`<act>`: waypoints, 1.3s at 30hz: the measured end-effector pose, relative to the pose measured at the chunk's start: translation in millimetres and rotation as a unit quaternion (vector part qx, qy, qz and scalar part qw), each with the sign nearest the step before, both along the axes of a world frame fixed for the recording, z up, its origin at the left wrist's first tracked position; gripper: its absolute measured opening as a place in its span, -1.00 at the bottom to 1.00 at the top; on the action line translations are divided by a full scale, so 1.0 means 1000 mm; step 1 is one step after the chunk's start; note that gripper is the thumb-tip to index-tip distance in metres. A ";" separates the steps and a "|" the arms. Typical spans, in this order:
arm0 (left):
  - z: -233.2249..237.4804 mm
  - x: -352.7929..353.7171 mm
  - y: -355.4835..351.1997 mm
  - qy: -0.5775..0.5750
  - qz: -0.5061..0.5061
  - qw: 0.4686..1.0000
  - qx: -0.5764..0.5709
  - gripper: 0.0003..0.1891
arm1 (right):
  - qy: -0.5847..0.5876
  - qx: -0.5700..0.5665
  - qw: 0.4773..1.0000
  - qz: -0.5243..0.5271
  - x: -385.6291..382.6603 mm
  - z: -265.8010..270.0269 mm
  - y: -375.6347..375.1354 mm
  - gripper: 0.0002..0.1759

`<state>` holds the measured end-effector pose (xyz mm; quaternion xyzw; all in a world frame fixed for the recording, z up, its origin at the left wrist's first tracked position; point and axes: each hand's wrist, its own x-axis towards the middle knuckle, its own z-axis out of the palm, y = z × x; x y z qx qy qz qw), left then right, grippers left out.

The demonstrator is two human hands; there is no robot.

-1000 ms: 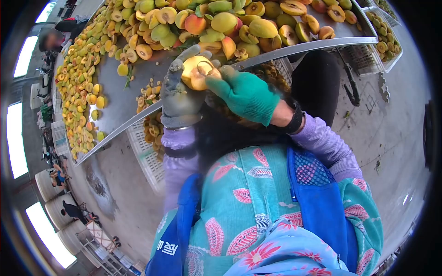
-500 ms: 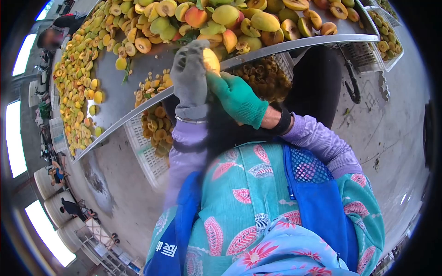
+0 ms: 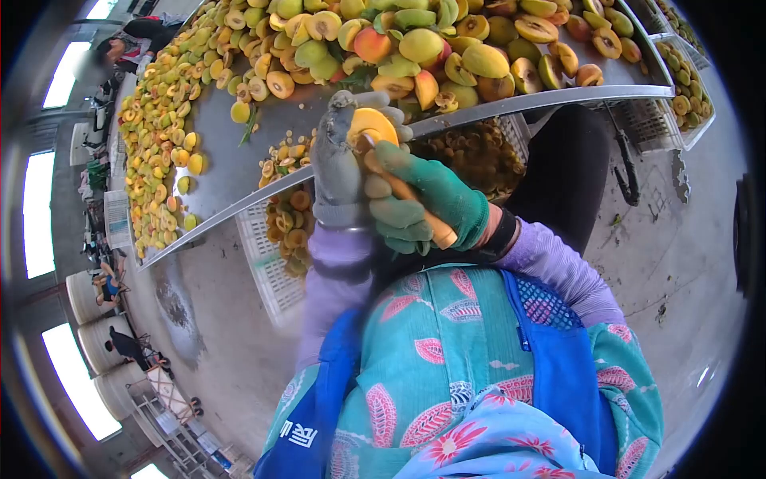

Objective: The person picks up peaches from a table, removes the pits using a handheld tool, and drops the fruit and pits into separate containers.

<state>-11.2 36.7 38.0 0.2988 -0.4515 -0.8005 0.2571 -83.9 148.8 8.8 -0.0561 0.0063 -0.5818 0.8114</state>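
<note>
My left hand (image 3: pixel 338 164), in a grey glove, is closed around a cut yellow peach half (image 3: pixel 373 124), its orange flesh facing up. In a green glove with greyish fingertips, my right hand (image 3: pixel 447 191) grips a wooden-handled tool (image 3: pixel 427 217). The tool's tip meets the peach at its lower edge; the shape of its working end is mostly hidden by fruit and fingers. Both hands touch or nearly touch each other just over the near rim of a metal table (image 3: pixel 550 100). Whole and halved peaches (image 3: pixel 419 45) lie heaped beyond them.
Below the table edge stand a white crate (image 3: pixel 271 263) of fruit pieces and another container of brownish scraps (image 3: pixel 471 156). Crates of peaches (image 3: pixel 686 96) are at right. A black strap-like object (image 3: pixel 626 168) hangs from the rim. Other people (image 3: pixel 128 345) are far left.
The peach has been turned so its cut face shows. My right hand has rolled, bringing the tool's wooden handle into sight. The whole view has shifted slightly.
</note>
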 end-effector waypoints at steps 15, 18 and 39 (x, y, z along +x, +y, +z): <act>-0.003 0.029 -0.011 -0.088 0.005 0.979 -0.184 -0.54 | 0.094 -0.033 0.984 0.146 -0.009 -0.009 -0.013 -0.55; 0.002 0.027 -0.010 -0.001 0.047 0.999 0.007 -0.54 | -0.133 -0.071 0.977 0.150 0.008 -0.019 -0.021 -0.55; -0.009 0.082 -0.018 -0.104 0.171 0.958 -0.203 -0.78 | 0.052 0.085 0.981 0.167 0.025 0.002 -0.033 -0.59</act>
